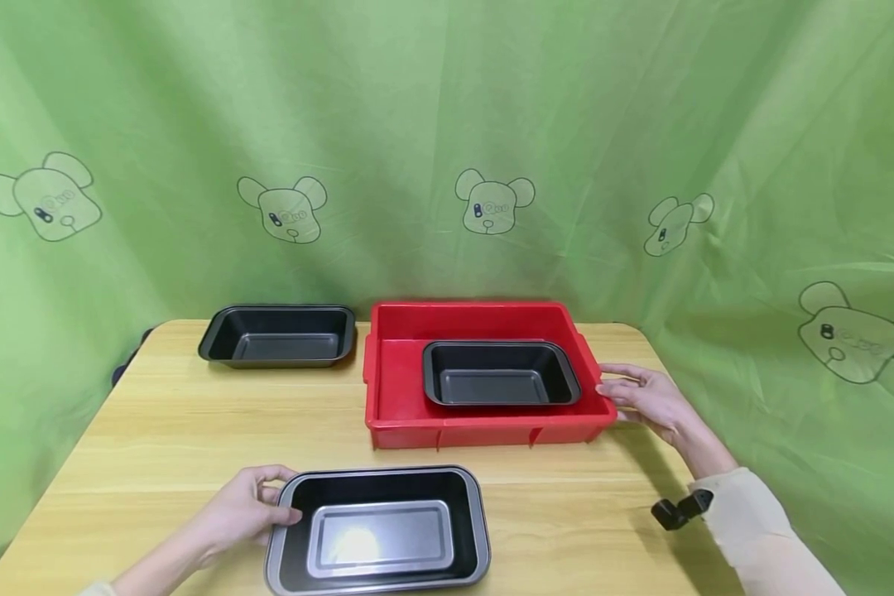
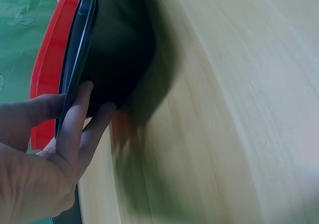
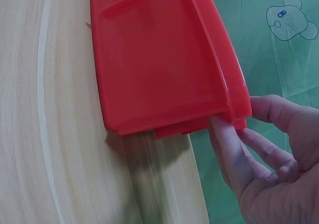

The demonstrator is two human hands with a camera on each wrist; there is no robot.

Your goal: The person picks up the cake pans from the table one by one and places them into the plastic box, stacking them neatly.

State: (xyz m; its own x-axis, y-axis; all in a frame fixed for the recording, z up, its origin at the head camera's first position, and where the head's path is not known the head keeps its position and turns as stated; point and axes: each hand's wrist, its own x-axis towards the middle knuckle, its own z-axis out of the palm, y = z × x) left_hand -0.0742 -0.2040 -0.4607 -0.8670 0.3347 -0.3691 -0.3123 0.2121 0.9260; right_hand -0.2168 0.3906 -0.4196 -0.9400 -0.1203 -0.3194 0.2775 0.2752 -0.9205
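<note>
Low in the head view, the left hand (image 1: 240,507) pinches a baking pan (image 1: 382,534) by its left rim; the right hand (image 1: 651,401) grips the red bin (image 1: 410,436) by its right end. Left wrist view: the pan looks stiff, light, perhaps slick, its rim the natural hold. Right wrist view: half-curled fingers (image 3: 230,144) clasp the bin's rim; the curtain (image 3: 249,50) lettering (image 3: 288,19) is unreadable.

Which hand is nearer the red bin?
Right. The right hand grips the right end of the red bin; the left hand is apart from it, gripping the left end of the front pan.
</note>
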